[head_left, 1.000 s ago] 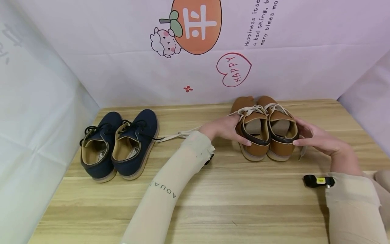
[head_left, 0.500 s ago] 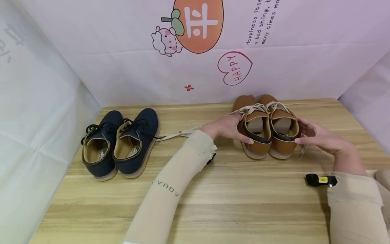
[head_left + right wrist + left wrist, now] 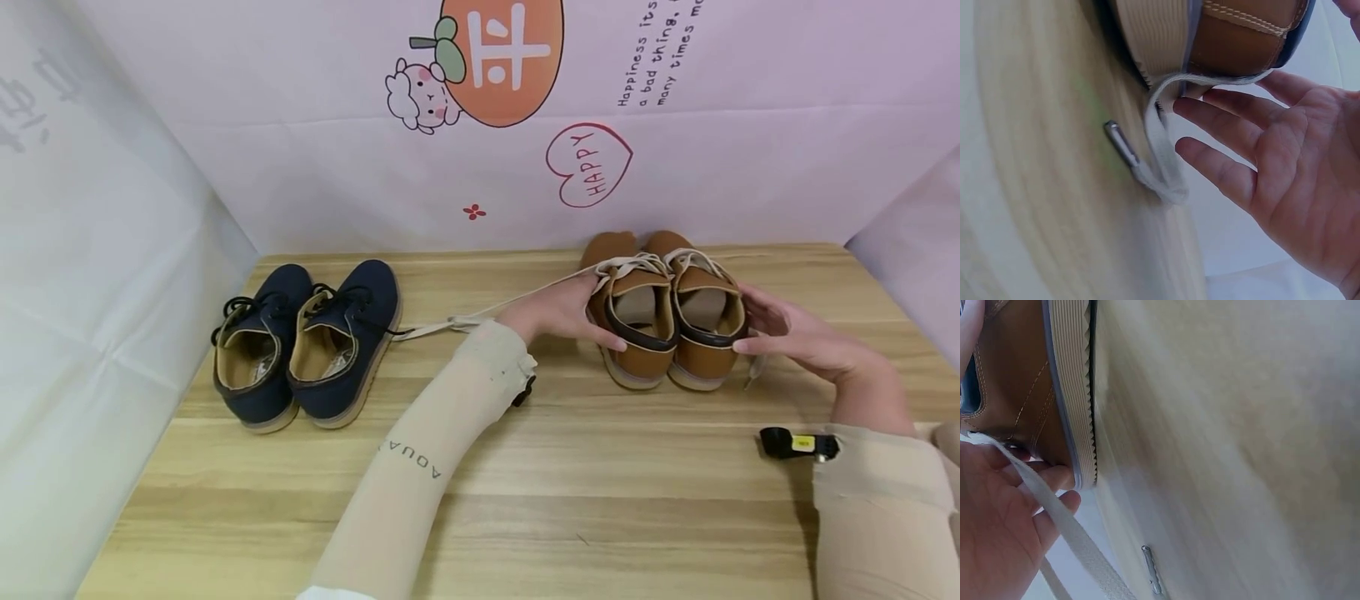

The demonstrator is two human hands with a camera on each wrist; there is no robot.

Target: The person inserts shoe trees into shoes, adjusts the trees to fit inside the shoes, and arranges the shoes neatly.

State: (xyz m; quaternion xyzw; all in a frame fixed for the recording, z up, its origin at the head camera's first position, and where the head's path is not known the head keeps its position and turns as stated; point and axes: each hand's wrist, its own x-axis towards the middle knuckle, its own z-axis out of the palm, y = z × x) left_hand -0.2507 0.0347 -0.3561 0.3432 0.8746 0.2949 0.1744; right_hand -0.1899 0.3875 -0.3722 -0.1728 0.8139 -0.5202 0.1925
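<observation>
Two brown lace-up shoes, a left one (image 3: 640, 358) and a right one (image 3: 701, 360), stand side by side on the wooden table, heels towards me. My left hand (image 3: 558, 312) rests against the left shoe's outer side, thumb near its heel. Against the right shoe's outer side lies my right hand (image 3: 802, 333), its thumb also at the heel. A pale shoelace (image 3: 1063, 515) crosses the left fingers in the left wrist view. Another lace (image 3: 1159, 134), with a metal tip, hangs by the right fingers, which are spread and fairly straight in the right wrist view.
Two navy shoes with black laces, one (image 3: 258, 350) beside the other (image 3: 345, 342), stand at the table's left. A long pale lace (image 3: 427, 329) stretches from the brown shoes towards them. Behind the table (image 3: 525, 500) hangs a printed white cloth (image 3: 337, 183).
The whole head view has shifted a little, so everything appears slightly further right. Both hands stay against the brown shoes, which keep their place on the table.
</observation>
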